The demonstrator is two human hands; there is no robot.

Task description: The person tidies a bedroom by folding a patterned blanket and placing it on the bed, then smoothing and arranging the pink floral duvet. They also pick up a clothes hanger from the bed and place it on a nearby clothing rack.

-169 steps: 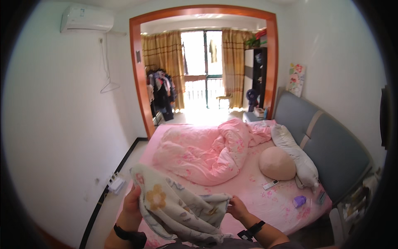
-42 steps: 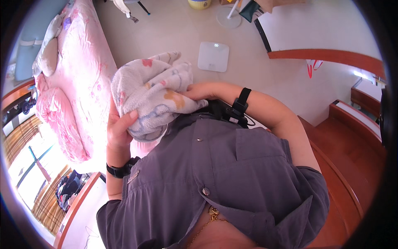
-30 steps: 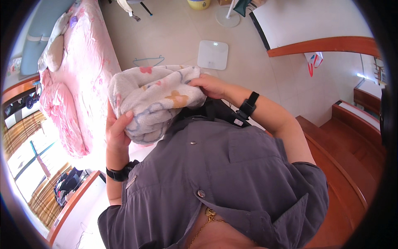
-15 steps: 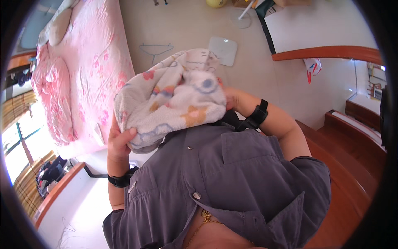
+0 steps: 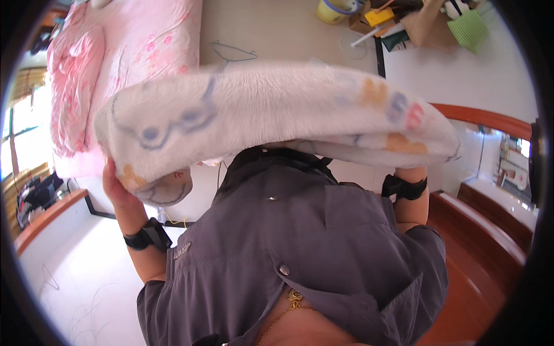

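Observation:
A whitish fleece cloth with animal faces, orange patches and coloured figures is spread wide in front of my body. Whether it is a blanket or a garment I cannot tell. My left hand is closed on its left end, where a rolled lower edge hangs down beside the fingers. At the other end the cloth covers the fingers of my right hand; only the heel of that hand and the wrist show below the fabric. Between my hands the cloth is held up in the air, its upper edge blurred.
To the left stands a bed with pink floral bedding. A hanger lies on the floor beyond the cloth. Farther right are a yellow bucket and a green woven bag. Brown wooden steps lie at the right.
The cloth was bunched between my hands and is now stretched out sideways. My left hand has moved left, my right hand far to the right. The view has shifted, and the cloth now mostly hides the white scale.

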